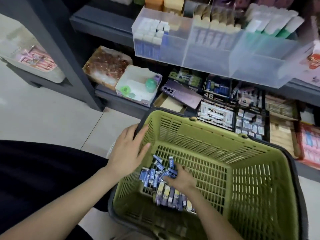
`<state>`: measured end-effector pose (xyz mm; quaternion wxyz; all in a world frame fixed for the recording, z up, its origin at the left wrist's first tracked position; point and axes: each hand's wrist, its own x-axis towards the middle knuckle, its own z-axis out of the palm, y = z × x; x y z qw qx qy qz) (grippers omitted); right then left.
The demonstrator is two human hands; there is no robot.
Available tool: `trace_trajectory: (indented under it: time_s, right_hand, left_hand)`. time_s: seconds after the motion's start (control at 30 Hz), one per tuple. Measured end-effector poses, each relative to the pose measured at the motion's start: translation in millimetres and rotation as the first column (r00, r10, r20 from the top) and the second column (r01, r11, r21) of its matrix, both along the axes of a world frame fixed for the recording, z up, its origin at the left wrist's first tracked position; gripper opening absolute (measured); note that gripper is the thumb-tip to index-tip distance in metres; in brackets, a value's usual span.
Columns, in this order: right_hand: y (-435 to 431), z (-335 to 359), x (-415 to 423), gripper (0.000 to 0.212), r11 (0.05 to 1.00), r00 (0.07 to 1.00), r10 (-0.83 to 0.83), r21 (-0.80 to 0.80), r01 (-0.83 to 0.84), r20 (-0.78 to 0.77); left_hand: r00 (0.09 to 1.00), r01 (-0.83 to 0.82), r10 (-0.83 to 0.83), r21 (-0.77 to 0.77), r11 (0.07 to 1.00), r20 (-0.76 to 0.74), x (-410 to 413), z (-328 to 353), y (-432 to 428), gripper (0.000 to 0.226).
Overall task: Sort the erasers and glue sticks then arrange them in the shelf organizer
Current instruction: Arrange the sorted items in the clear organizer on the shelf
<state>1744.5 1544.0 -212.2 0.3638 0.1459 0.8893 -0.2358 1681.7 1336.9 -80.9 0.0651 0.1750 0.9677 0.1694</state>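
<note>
Stationery shop aisle, dark shelving over pale floor tiles. Clear shelf organizer (207, 61) on the upper shelf edge: white-capped sticks fill its left compartment. Green slotted basket (259, 187) below. Blue-sleeved erasers (154, 174) heaped in its near left corner, purple-and-yellow packs (170, 196) just beside them. Left hand (128, 153) flat on the left rim, fingers straight. Right hand (181, 178) on the erasers; grasp not discernible.

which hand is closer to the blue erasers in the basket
Right. The right hand is in the green basket, fingers on the blue erasers; the left hand rests on the basket's left rim, short of them.
</note>
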Motion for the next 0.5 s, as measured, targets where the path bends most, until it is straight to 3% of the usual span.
trace_trajectory:
  time_s: [0.17, 0.3, 0.5]
  right_hand:
    - [-9.6, -20.3, -16.2, 0.098, 0.996, 0.996, 0.083, -0.048, -0.081, 0.024]
    - [-8.3, -22.5, -20.7, 0.08, 0.98, 0.981, 0.191, -0.059, -0.189, 0.036]
    - [-13.7, -23.3, -25.7, 0.075, 0.973, 0.971, 0.223, -0.084, -0.215, 0.089]
  left_hand:
    - [0.999, -0.034, 0.034, 0.032, 0.999, -0.013, 0.1, -0.3, 2.4, 0.06]
    - [0.999, -0.043, 0.044, 0.062, 0.997, -0.011, -0.3, -0.2, 3.3, 0.06]
    - [0.999, -0.048, 0.047, 0.058, 0.997, 0.006, -0.8, -1.8, 2.7, 0.059]
